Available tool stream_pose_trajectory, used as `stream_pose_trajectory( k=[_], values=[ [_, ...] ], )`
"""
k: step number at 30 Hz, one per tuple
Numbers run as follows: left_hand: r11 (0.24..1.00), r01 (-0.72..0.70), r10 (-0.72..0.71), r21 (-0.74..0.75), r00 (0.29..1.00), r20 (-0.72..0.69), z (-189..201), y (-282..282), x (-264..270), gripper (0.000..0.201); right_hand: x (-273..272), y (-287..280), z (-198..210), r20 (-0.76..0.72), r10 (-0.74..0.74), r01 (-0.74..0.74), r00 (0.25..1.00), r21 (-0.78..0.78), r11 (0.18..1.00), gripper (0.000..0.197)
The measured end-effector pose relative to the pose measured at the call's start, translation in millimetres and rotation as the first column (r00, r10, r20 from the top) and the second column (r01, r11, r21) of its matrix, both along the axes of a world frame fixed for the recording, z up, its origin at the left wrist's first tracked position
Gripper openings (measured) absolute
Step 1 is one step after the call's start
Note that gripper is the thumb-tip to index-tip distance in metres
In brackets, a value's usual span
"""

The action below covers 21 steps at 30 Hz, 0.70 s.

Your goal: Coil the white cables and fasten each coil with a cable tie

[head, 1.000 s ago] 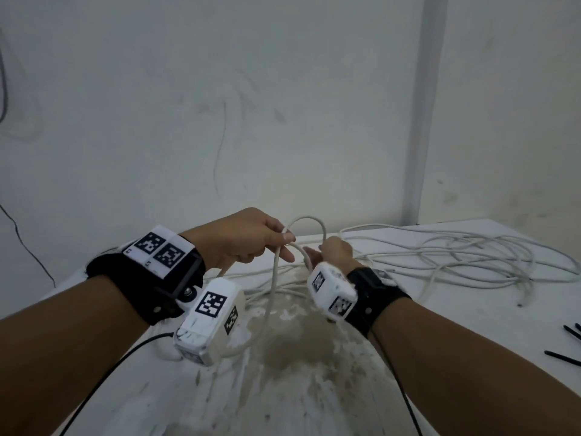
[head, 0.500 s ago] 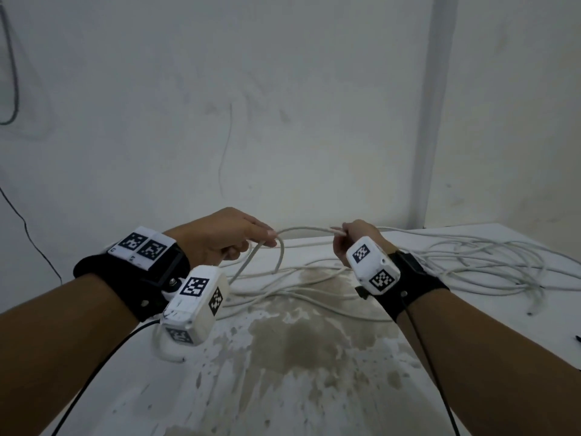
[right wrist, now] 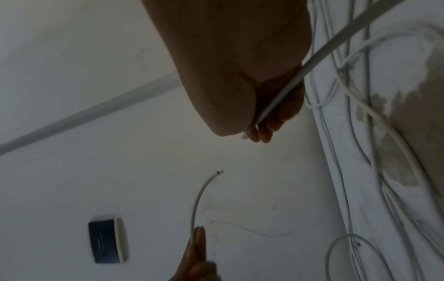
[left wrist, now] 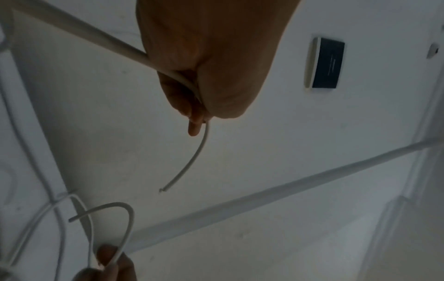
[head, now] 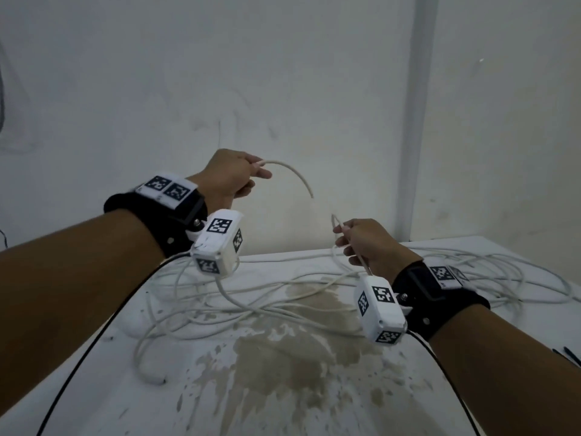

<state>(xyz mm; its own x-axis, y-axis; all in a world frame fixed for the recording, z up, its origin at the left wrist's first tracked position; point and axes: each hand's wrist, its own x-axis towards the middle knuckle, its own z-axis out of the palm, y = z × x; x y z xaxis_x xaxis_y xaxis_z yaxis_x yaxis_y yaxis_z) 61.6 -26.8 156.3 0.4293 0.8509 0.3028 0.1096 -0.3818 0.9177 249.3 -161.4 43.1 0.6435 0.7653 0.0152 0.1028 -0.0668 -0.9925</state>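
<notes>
Both hands are raised above the table, apart. Her left hand (head: 231,176) pinches a thin white round cable (head: 295,176) near its cut end, which arcs free toward the right hand (head: 366,243). That hand pinches a small bend of white cable. More loose white cable (head: 251,297) sprawls tangled over the stained white tabletop (head: 283,388). Black cable ties (head: 569,357) lie at the table's right edge.
</notes>
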Motion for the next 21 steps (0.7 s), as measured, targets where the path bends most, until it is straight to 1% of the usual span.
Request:
stream_pose_trajectory(
  k=[1, 3, 6, 7, 8, 10, 11, 12, 13, 14, 15, 16, 17, 18, 19, 20, 21],
  values=[
    [1.000, -0.013, 0.013, 0.008, 1.000, -0.016, -1.3, 3.2, 6.0, 0.011, 1.1, -2.2, 0.9, 0.032, -0.008, 0.008, 0.999, -0.004, 1.000, 0.026],
    [1.000, -0.022, 0.020, -0.023, 0.998, -0.054, -13.1, 11.8, 16.9, 0.017, 1.3, -6.5, 3.5, 0.045, -0.004, 0.004, 0.999, 0.006, 1.000, 0.027],
    [0.994, -0.010, -0.002, -0.113, 0.994, -0.113, -46.7, 19.4, 25.2, 0.027, 1.2, -12.5, 6.6, 0.056, -0.032, 0.029, 0.998, 0.049, 0.998, 0.030],
    [0.993, -0.003, -0.016, -0.118, 0.987, -0.160, -58.3, 19.9, 25.2, 0.029, 0.5, -14.0, 8.5, 0.056, -0.050, 0.046, 0.997, 0.070, 0.997, 0.032],
    [0.996, 0.004, -0.026, -0.094, 0.972, -0.234, -70.1, 22.9, 24.9, 0.032, 0.2, -15.1, 10.1, 0.044, -0.067, 0.063, 0.997, 0.094, 0.994, 0.033],
    [1.000, 0.013, -0.010, 0.005, 0.907, -0.422, -85.7, 23.6, 18.3, 0.039, 0.4, -16.5, 15.3, -0.022, -0.100, 0.102, 0.995, 0.144, 0.984, 0.032],
    [0.999, 0.000, 0.021, 0.045, 0.881, -0.473, -89.9, 22.3, 13.2, 0.041, 0.1, -16.8, 19.0, -0.066, -0.113, 0.123, 0.991, 0.173, 0.977, 0.031],
    [0.998, -0.014, 0.041, 0.060, 0.878, -0.477, -93.4, 19.7, 8.4, 0.037, -0.2, -16.1, 23.4, -0.111, -0.125, 0.146, 0.986, 0.207, 0.967, 0.031],
    [1.000, -0.018, 0.028, 0.025, 0.889, -0.457, -95.6, 11.1, 2.1, 0.028, -1.0, -14.7, 28.3, -0.154, -0.137, 0.172, 0.979, 0.247, 0.954, 0.031],
    [0.998, 0.007, -0.033, -0.062, 0.900, -0.434, -96.9, -1.5, -3.5, 0.020, -2.0, -12.5, 33.4, -0.195, -0.150, 0.204, 0.969, 0.292, 0.934, 0.031],
    [0.977, 0.058, -0.141, -0.205, 0.897, -0.418, -97.5, -18.6, -8.7, 0.023, -4.0, -9.6, 38.4, -0.238, -0.166, 0.241, 0.957, 0.334, 0.911, 0.031],
    [0.926, 0.130, -0.282, -0.355, 0.862, -0.420, -98.6, -37.1, -12.3, 0.032, -6.9, -6.1, 42.9, -0.284, -0.176, 0.277, 0.942, 0.369, 0.887, 0.031],
    [0.847, 0.207, -0.438, -0.490, 0.794, -0.421, -99.7, -57.4, -15.4, 0.041, -11.6, -2.2, 46.6, -0.333, -0.175, 0.306, 0.927, 0.396, 0.866, 0.031],
    [0.751, 0.273, -0.574, -0.601, 0.720, -0.391, -103.3, -71.9, -16.6, 0.051, -17.4, 2.2, 49.3, -0.384, -0.162, 0.327, 0.909, 0.417, 0.848, 0.031],
    [0.649, 0.320, -0.670, -0.691, 0.670, -0.319, -107.9, -81.8, -15.7, 0.059, -24.4, 6.5, 51.4, -0.433, -0.139, 0.340, 0.891, 0.432, 0.835, 0.031],
    [0.559, 0.351, -0.712, -0.751, 0.668, -0.217, -113.3, -87.1, -12.3, 0.064, -31.6, 10.6, 52.5, -0.471, -0.115, 0.348, 0.874, 0.443, 0.826, 0.031],
    [0.481, 0.366, -0.704, -0.797, 0.703, -0.101, -117.0, -89.9, -8.2, 0.067, -38.4, 13.8, 52.6, -0.497, -0.096, 0.352, 0.862, 0.451, 0.820, 0.030]
  ],
)
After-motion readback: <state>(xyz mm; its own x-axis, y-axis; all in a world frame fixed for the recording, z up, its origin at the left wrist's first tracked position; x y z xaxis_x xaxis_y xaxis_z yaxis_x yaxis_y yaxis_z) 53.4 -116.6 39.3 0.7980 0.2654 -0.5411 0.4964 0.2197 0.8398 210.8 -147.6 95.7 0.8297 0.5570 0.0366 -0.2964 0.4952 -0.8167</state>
